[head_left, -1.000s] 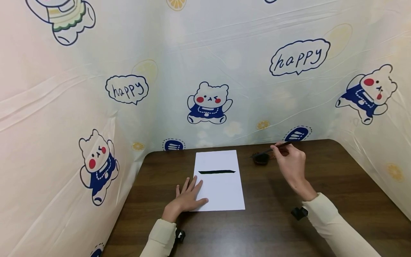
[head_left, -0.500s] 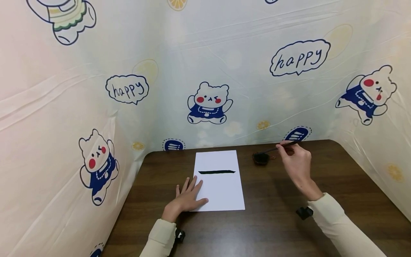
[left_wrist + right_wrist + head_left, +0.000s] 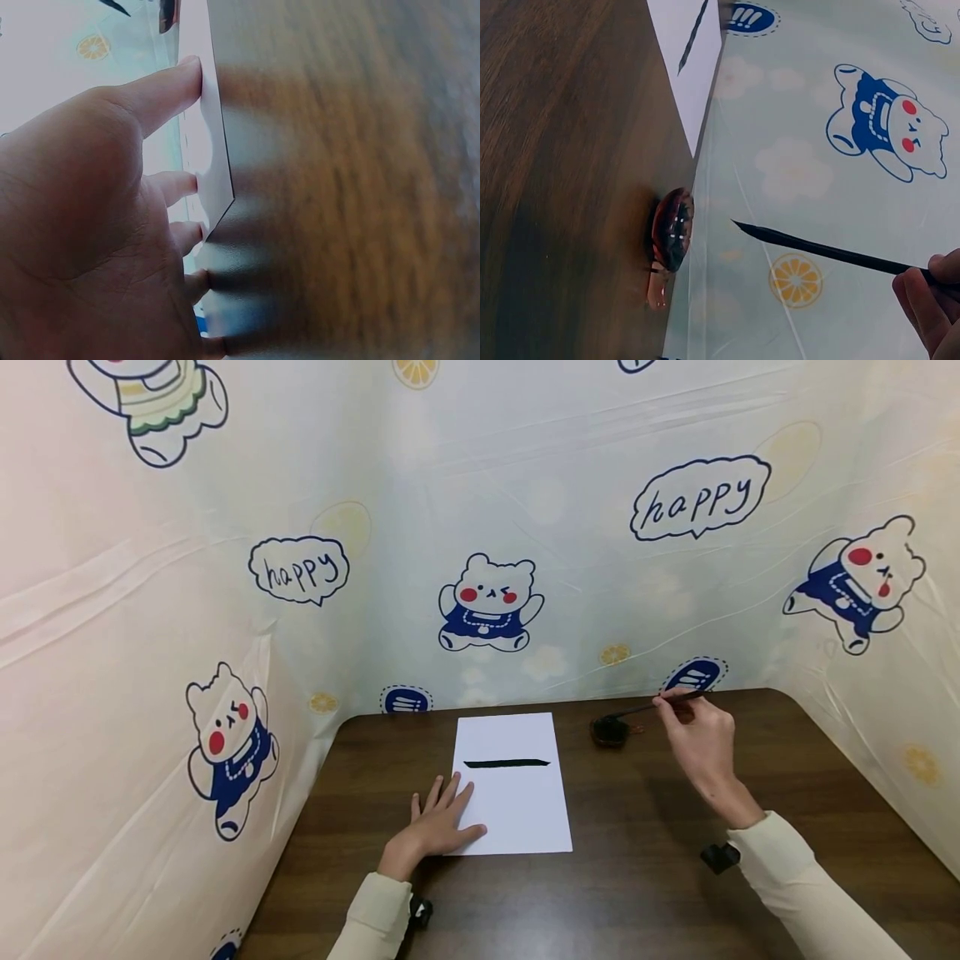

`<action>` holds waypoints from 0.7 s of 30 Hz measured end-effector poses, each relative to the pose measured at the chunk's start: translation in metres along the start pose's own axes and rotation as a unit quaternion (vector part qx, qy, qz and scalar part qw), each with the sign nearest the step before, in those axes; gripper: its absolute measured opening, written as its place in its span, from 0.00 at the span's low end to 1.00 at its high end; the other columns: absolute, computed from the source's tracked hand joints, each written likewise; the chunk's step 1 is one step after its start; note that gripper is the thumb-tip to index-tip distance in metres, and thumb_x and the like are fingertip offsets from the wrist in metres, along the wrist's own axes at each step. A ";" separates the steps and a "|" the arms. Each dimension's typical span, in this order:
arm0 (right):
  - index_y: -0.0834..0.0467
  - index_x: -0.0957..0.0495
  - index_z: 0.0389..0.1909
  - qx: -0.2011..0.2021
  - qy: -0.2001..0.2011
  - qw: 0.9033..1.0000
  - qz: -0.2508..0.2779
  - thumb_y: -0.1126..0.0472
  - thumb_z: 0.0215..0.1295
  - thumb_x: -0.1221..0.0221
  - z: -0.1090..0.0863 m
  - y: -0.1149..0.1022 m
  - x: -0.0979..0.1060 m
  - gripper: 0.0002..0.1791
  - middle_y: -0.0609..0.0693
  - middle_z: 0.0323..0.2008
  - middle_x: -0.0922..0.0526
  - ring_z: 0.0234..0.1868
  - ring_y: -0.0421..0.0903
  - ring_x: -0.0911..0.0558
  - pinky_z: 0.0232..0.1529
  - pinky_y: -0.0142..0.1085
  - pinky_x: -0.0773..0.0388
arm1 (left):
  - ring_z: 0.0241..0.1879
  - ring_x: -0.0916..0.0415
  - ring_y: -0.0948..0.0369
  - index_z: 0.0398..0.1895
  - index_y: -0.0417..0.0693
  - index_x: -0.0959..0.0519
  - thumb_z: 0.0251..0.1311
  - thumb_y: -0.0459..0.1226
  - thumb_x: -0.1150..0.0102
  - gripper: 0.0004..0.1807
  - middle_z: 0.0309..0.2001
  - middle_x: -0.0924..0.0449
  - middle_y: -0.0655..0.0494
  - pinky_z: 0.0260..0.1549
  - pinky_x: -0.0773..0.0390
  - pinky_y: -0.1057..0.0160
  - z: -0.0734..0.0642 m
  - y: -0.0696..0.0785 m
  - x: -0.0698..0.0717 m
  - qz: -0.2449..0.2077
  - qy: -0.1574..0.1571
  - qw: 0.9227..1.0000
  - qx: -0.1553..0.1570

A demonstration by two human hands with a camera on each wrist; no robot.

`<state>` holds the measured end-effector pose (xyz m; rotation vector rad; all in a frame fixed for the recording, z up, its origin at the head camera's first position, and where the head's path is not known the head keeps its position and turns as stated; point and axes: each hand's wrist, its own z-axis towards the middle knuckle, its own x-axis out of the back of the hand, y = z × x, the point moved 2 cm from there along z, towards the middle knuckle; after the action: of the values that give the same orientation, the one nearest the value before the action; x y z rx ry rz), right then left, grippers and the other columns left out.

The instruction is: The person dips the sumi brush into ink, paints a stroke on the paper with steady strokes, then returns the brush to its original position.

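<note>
A white sheet of paper lies on the brown table, with one black horizontal stroke across its upper half. My left hand rests with spread fingers on the paper's lower left edge; in the left wrist view the thumb touches the sheet. My right hand pinches a dark writing brush near the table's far right side. Its black tip points left, over a small dark ink dish. From the right wrist, the tip appears raised clear of the dish.
The wooden table has rounded far corners. A printed cloth curtain with cartoon bears stands behind it and along both sides. Black wrist cameras sit below both sleeves.
My right hand has moved a little to the right, drawing the brush tip from the dish's left side back over the dish. The left hand and paper stay put.
</note>
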<state>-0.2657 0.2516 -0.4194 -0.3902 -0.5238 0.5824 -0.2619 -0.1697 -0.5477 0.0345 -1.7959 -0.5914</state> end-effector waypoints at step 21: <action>0.59 0.15 0.37 0.051 -0.042 0.998 -0.025 0.65 0.60 0.33 0.000 0.006 0.003 0.05 0.53 0.33 0.12 0.28 0.46 0.15 0.31 0.21 0.32 | 0.78 0.75 0.42 0.79 0.60 0.52 0.60 0.67 0.50 0.49 0.81 0.68 0.52 0.65 0.74 0.25 0.000 0.001 0.001 0.010 -0.006 1.000 0.006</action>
<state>-0.2661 0.2577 -0.4217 -0.2558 -0.5802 0.5775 -0.2620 -0.1693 -0.5465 0.0209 -1.8096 -0.5663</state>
